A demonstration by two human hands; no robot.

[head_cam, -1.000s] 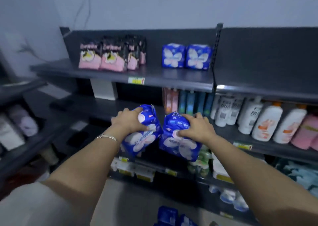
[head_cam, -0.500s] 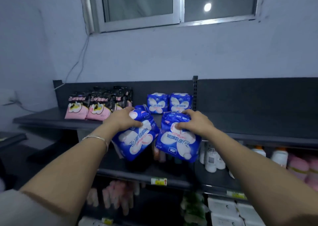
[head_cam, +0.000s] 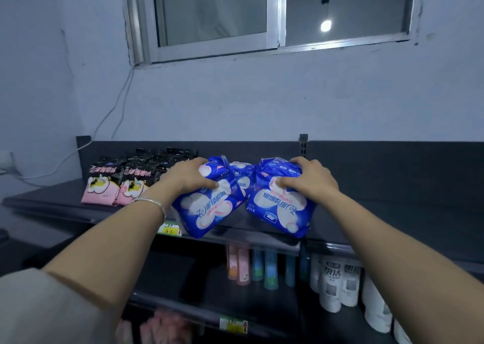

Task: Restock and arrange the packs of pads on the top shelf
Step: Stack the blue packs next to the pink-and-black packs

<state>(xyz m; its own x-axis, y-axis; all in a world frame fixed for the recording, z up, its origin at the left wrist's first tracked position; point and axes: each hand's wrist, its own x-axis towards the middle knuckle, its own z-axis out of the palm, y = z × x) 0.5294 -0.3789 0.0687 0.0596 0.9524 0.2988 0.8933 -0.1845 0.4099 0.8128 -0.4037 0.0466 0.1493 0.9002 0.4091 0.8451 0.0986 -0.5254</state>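
Note:
My left hand (head_cam: 189, 178) grips a blue-and-white pack of pads (head_cam: 209, 207) from above, and my right hand (head_cam: 309, 178) grips a second blue pack (head_cam: 281, 212) the same way. Both packs hang tilted over the front edge of the dark top shelf (head_cam: 392, 218). Between and behind them, blue packs (head_cam: 242, 176) stand on the shelf, mostly hidden. Pink-and-black packs (head_cam: 104, 183) are lined up at the shelf's left.
The right half of the top shelf lies bare against its dark back panel (head_cam: 392, 165). Bottles (head_cam: 243, 265) and white containers (head_cam: 337, 280) fill the shelf below. A window (head_cam: 275, 16) and a wall cable (head_cam: 112, 113) are above.
Both hands have lifted their blue packs from the lower-shelf level up to the top shelf's front edge, and moved slightly apart. My view has tilted upward.

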